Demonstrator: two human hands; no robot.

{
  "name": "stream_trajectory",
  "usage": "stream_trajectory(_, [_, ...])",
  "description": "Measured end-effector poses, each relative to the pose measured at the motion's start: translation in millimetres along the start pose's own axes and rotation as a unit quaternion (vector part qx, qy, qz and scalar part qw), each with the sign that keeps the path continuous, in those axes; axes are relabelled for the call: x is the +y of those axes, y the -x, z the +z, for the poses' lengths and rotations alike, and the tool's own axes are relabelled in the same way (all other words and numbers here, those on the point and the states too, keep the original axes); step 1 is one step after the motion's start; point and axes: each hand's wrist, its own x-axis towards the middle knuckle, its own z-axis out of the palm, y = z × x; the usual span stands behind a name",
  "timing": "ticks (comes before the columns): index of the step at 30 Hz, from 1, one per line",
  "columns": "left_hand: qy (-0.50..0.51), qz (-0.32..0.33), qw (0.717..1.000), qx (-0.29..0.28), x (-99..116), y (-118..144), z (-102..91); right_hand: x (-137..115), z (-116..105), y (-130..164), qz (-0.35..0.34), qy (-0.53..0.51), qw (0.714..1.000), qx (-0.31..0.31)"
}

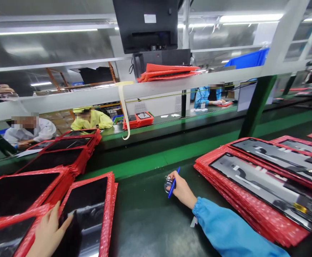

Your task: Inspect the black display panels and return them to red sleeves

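My left hand (48,232) is at the lower left, its thumb and fingers apart. It lies over the border between two black display panels in red bubble-wrap sleeves, near the right-hand panel (91,203). Above the middle of the dark green bench, my right hand (181,187) is closed around a blue pen (173,187), which stands tilted. At its fingertips shows a small clear, roundish object (168,184) with dark and shiny parts; its kind is hard to make out. A blue sleeve covers my right arm.
Red-sleeved panels (56,160) are stacked along the left. To the right, a thick stack of red sleeves (241,203) bears grey panels with circuit boards. A white rail (198,76) crosses ahead, with a tape strip (123,110) hanging from it. Several people work beyond.
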Motion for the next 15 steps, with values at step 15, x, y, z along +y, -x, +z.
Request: stream_trajectory(15, [0.252, 0.248, 0.907, -0.230, 332.9, 8.6, 132.8, -29.5, -114.3, 159.4, 0.022, -0.055, 0.970, 0.237])
